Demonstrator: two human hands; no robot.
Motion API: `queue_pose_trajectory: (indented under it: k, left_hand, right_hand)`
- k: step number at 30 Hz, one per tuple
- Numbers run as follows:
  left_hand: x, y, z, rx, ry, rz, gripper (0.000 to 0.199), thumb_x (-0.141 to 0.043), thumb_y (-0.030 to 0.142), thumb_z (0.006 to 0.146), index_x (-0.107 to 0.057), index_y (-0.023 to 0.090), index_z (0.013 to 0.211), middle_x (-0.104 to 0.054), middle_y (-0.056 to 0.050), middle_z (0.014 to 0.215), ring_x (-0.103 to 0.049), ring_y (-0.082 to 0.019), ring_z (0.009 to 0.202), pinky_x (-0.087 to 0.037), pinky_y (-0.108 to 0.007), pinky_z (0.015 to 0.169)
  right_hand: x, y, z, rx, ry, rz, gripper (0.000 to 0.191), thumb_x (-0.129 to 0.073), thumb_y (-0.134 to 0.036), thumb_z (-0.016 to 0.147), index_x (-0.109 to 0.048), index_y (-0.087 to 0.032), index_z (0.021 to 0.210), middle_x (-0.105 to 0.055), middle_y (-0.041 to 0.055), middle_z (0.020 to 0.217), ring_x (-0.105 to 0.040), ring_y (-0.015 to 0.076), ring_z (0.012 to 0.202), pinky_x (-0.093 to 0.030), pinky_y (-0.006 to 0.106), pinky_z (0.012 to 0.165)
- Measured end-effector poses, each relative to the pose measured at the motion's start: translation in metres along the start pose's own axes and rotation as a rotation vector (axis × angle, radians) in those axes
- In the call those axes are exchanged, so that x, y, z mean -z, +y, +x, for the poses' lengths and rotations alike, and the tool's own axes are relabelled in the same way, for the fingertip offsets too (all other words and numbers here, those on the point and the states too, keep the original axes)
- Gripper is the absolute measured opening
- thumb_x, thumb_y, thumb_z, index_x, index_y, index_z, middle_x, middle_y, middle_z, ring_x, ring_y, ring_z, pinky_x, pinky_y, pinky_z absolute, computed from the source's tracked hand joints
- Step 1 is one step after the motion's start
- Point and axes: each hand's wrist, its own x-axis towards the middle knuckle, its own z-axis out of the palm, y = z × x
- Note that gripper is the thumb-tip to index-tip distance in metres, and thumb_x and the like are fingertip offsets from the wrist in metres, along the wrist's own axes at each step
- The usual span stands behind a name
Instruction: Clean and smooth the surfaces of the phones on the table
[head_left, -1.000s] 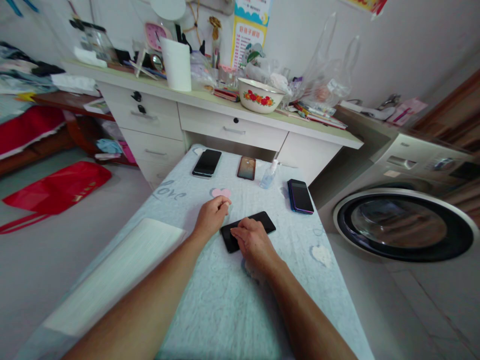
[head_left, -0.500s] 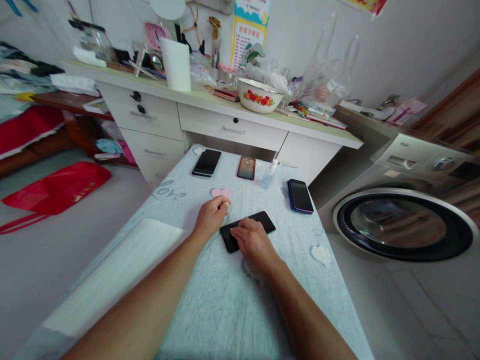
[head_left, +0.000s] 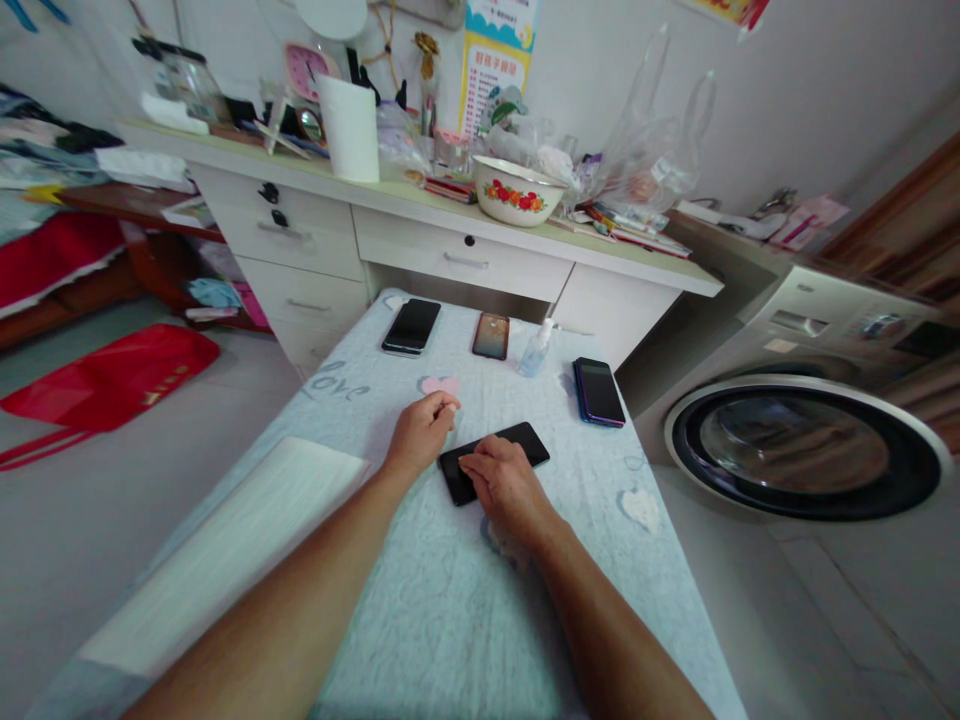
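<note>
A black smartphone [head_left: 531,442] lies face up and slanted on the cloth-covered table [head_left: 420,600]. Over its left half is my right hand [head_left: 510,480], fingertips pinched together close to the screen; whatever they hold, if anything, is hidden. My left hand [head_left: 424,430] is closed just beyond the phone's left end, thumb against the curled fingers, and I cannot make out anything in it. Farther back stand a small clear spray bottle [head_left: 533,353] and a brown phone case [head_left: 491,336]. One dark phone [head_left: 412,326] lies at back left, another phone [head_left: 598,391] at right.
A long white sheet [head_left: 232,550] lies along the table's left side. Behind the table, a white desk [head_left: 457,255] carries a flowered enamel bowl [head_left: 517,195], a paper roll [head_left: 349,130] and plastic bags. The washing machine [head_left: 810,400] stands at right, a red bag [head_left: 112,375] on the floor at left.
The view has shifted very slightly. Both hands and the phone stay in the same places, with no visible change of grip.
</note>
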Motion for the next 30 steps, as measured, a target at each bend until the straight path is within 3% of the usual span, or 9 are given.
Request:
queue_pose_trajectory:
  k: [12,19,30]
  left_hand:
    - [0.0003,0.0003,0.0006,0.001,-0.007,0.011,0.026,-0.043,0.034,0.083,-0.064,0.018,0.086,-0.060,0.003,0.062,-0.058,-0.015,0.062,-0.042,-0.024,0.062]
    - [-0.0007,-0.0014,0.0016,0.000,-0.001,0.009,0.025,-0.043,0.033,0.084,-0.064,0.019,0.086,-0.059,0.003,0.062,-0.058,-0.015,0.062,-0.042,-0.025,0.062]
    - [-0.0001,-0.0002,0.0005,-0.010,0.004,0.010,0.026,-0.043,0.033,0.083,-0.064,0.019,0.086,-0.059,0.003,0.062,-0.058,-0.015,0.062,-0.041,-0.025,0.062]
  right_hand:
    - [0.0000,0.0007,0.0001,0.011,0.014,0.051,0.019,-0.052,-0.019,0.092,-0.070,-0.020,0.087,-0.061,0.0039,0.088,-0.051,0.0150,0.081,-0.033,0.028,0.074]
    - [-0.0016,0.0013,-0.0002,0.006,0.021,0.062,0.020,-0.053,-0.018,0.092,-0.067,-0.019,0.078,-0.061,0.0036,0.088,-0.051,0.0150,0.082,-0.033,0.028,0.075]
    - [0.0004,0.0001,-0.0004,0.012,0.003,0.028,0.019,-0.053,-0.016,0.091,-0.071,-0.021,0.091,-0.060,0.0030,0.086,-0.050,0.0143,0.080,-0.033,0.028,0.073]
